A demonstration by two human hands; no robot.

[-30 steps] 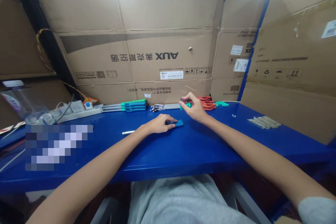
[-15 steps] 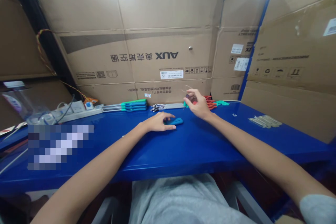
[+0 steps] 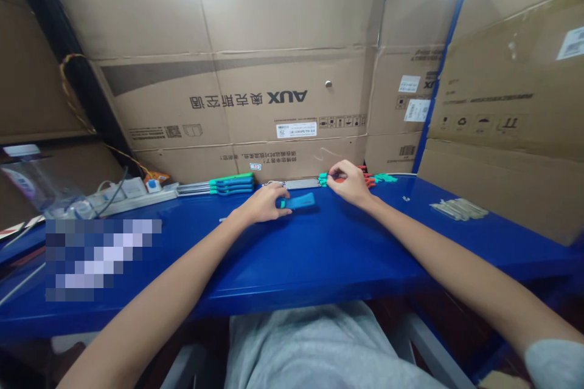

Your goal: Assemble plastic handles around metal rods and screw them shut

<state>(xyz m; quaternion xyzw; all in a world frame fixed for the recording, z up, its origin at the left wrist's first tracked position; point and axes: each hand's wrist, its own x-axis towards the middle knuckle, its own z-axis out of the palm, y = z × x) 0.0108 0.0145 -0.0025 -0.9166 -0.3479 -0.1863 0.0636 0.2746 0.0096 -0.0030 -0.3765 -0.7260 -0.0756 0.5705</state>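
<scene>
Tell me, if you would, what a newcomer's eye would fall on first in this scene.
The glossy blue workbench stands out first, spanning the view beneath a wall of AUX cardboard cartons. At its centre, the left hand lies beside a teal-blue handle, while the right hand sits at the orange-red and teal pieces along the back edge.

Left hand (image 3: pixel 261 204) palm-down, fingers extended forward; right hand (image 3: pixel 349 183) curled, fingertips drawn together.

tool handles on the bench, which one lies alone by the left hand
The blue-handled tool at the left hand, alone forward of the rest; the teal stack and orange ones sit along the back edge.
</scene>
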